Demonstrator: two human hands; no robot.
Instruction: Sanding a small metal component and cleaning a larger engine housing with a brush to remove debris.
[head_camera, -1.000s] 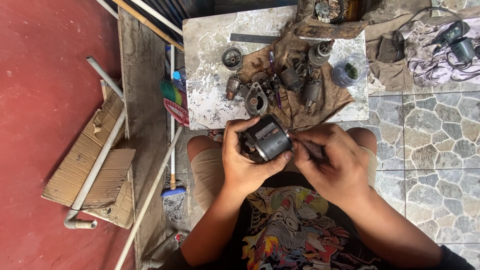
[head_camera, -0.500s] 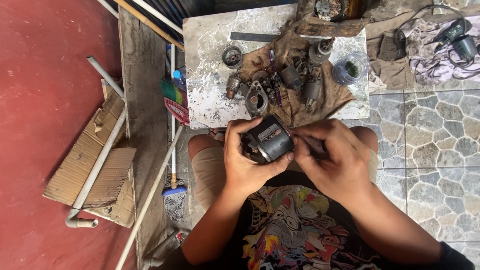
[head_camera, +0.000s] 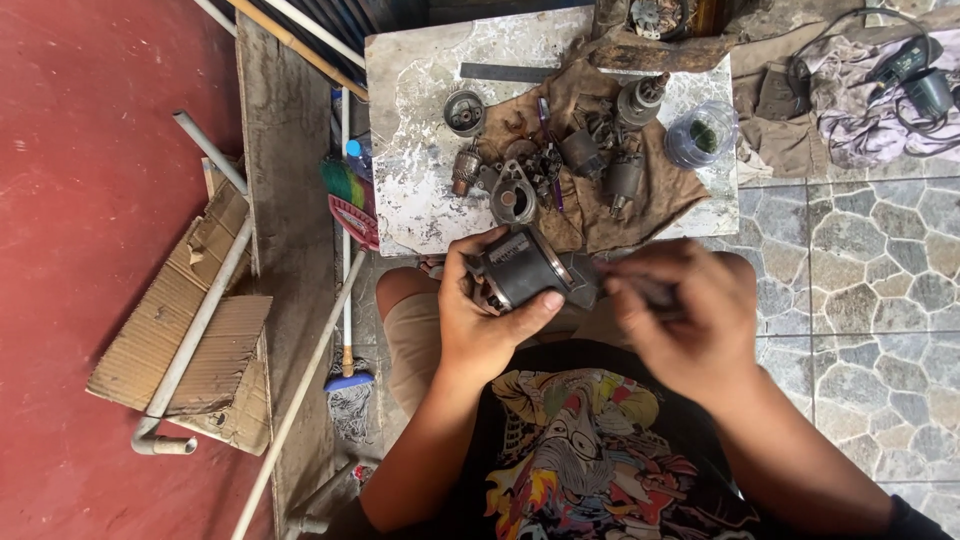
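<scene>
our left hand (head_camera: 480, 325) is clamped around a dark cylindrical motor housing (head_camera: 522, 268), thumb across its near side and fingers curled over the far side, holding it above our lap with its open end turned toward the right. just to the right of that grip, our right hand (head_camera: 690, 320) is blurred; its fingers are drawn together on something thin and dark that meets the housing's end, but we cannot tell what it is. just beyond the grip lies a marble slab (head_camera: 420, 130) with a brown rag (head_camera: 650, 200) spread on it, carrying an end cover (head_camera: 512, 196), an armature (head_camera: 466, 166), a round ring part (head_camera: 465, 111) and other motor pieces. farther right of these stands a clear plastic jar (head_camera: 700, 135). well to the left of the grip, a grey pipe (head_camera: 195, 335) rests on cardboard (head_camera: 190, 350).
</scene>
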